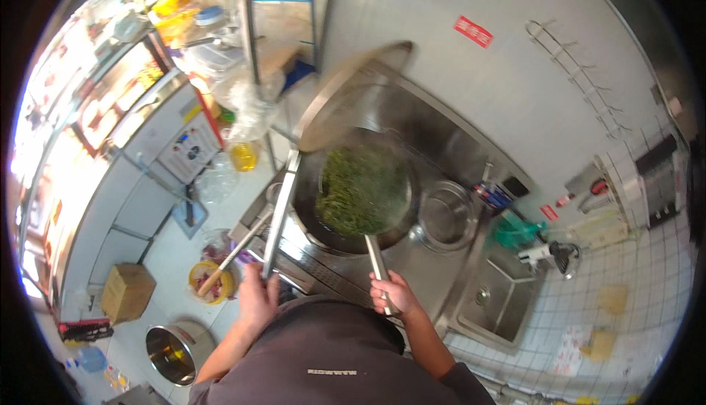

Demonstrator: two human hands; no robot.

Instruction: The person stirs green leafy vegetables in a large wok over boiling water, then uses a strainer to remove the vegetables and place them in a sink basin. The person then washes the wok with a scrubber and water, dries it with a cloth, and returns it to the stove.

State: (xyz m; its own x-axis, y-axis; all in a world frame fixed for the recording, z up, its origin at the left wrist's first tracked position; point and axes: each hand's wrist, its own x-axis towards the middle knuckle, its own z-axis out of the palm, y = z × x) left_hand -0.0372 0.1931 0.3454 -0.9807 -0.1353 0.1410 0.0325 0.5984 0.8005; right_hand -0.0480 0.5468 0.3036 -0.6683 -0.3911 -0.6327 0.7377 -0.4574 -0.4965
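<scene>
My left hand (259,294) grips the end of a long metal handle that leads up to a large round strainer or skimmer (347,96), tilted above the back left of the wok and blurred. The handle of a second utensil (376,261) is closed in my right hand (394,294); its head is hidden under or among the greens. Chopped leafy greens (361,190) lie heaped in a round mass over the dark wok (309,206), with haze above them. Whether they rest in the wok or on the utensil's head, I cannot tell.
Right of the wok sits a round metal pot (448,214), then a steel sink (493,294). A wooden-handled utensil (240,253) reaches over a yellow bowl (212,282) at left. A steel bucket (179,350) and cardboard box (128,293) stand lower left, near a metal shelf rack (248,24).
</scene>
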